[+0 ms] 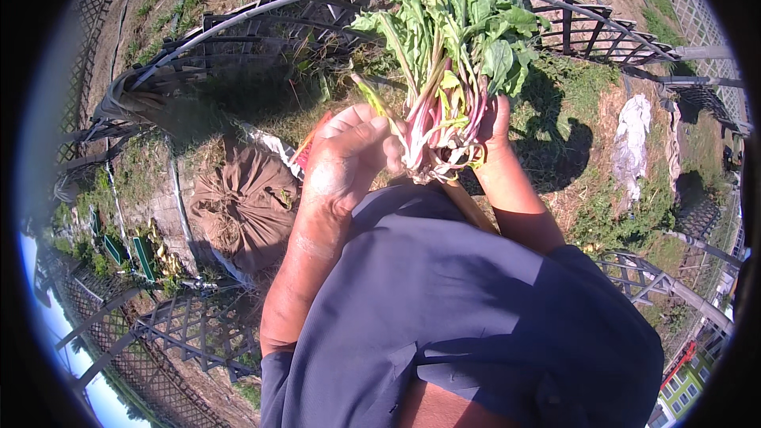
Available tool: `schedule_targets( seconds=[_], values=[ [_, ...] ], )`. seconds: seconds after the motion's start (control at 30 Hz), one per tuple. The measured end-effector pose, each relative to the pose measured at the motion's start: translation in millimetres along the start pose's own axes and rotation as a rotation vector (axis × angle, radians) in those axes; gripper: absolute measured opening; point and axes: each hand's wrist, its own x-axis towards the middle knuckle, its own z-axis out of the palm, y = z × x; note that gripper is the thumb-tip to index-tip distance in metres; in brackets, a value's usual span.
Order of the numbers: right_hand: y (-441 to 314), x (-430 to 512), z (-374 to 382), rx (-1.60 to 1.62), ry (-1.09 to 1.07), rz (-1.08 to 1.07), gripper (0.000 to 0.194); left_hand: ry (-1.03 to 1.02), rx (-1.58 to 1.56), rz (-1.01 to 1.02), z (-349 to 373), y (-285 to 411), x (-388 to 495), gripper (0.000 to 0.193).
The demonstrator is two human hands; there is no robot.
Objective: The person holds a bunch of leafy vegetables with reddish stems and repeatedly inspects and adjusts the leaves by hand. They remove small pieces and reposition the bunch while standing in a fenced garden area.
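A bunch of leafy greens (443, 65) with pink-white stems and pale root ends is held up in front of my body. My right hand (496, 125) grips it from the right side; the stems hide part of that hand. On the left of the bunch, my left hand (362, 142) pinches a yellowed leaf stalk (374, 100) between thumb and fingers. That stalk reaches down to the stem bases, and I cannot tell whether it is still attached. Another yellow leaf (450, 84) hangs among the stems. The green leaves point away from me.
A brown cloth bundle (244, 202) sits at left beside a red object (304, 151). A dark lattice fence (238, 38) with a bent pipe (267, 3) runs ahead. A wooden pole (468, 205) lies below the bunch. Crumpled white sheeting (632, 145) is on the grass at right.
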Motion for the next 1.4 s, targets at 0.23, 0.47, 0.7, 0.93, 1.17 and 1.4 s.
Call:
schedule_targets(
  seconds=[0.23,0.47,0.7,0.93,1.17,1.4],
  values=[
    [5,4,46,-0.118,0.054,0.032,0.091,0.362,0.534,0.393,24,1,-17,0.024],
    [5,0,80,-0.204,0.062,0.063,0.057,-0.116,1.597,0.602,77,46,2,0.032],
    [10,2,69,-0.086,-0.040,0.035,0.040,-0.375,1.924,0.900,72,43,43,0.020],
    [5,29,15,-0.093,-0.158,0.015,0.038,-0.459,1.902,0.869,98,59,33,0.016],
    [-1,2,81,0.039,-0.175,0.020,0.063,-0.098,0.573,0.214,36,41,51,0.005],
    [-8,2,71,0.014,-0.067,0.044,0.056,-0.071,0.297,0.186,31,37,46,0.007]
  ],
)
